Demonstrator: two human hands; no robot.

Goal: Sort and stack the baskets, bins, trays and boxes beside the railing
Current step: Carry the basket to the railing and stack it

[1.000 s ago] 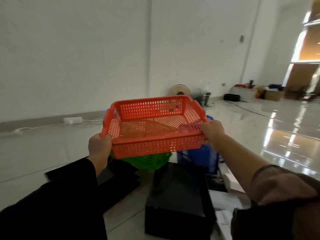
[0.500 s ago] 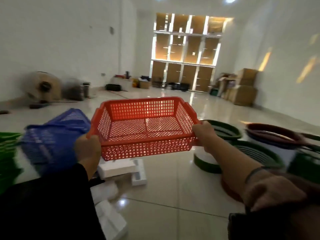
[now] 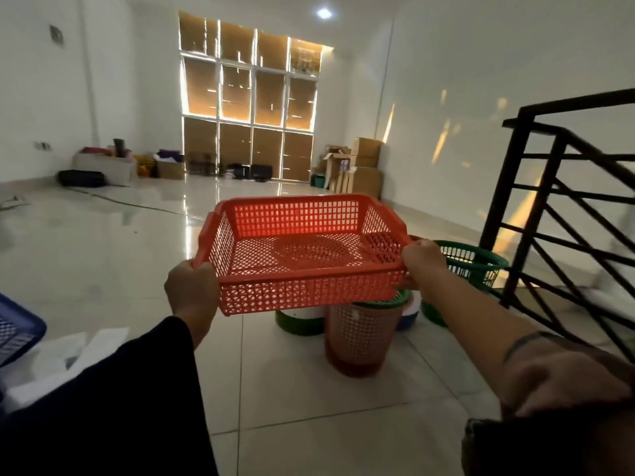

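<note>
orange tray basket (image 3: pixel 302 255) held level in mid-air, out in front at arm's length, above the floor. left hand (image 3: pixel 192 292) grips the near-left corner, fingers curled round the rim. right hand (image 3: pixel 422 261) grips the near-right corner, fingers clamped on the rim. directly below and behind the basket: a reddish perforated bin (image 3: pixel 359 338) upright on the tile floor (image 3: pixel 309 407), a green-and-white tub (image 3: pixel 299 321) just beside it on the left. green mesh basket (image 3: pixel 470 264) stands further right, near the black railing (image 3: pixel 563 214). blue basket (image 3: pixel 15 333) at the left edge, cut off by the frame. cardboard boxes (image 3: pixel 366 166) stacked along the far wall.
</note>
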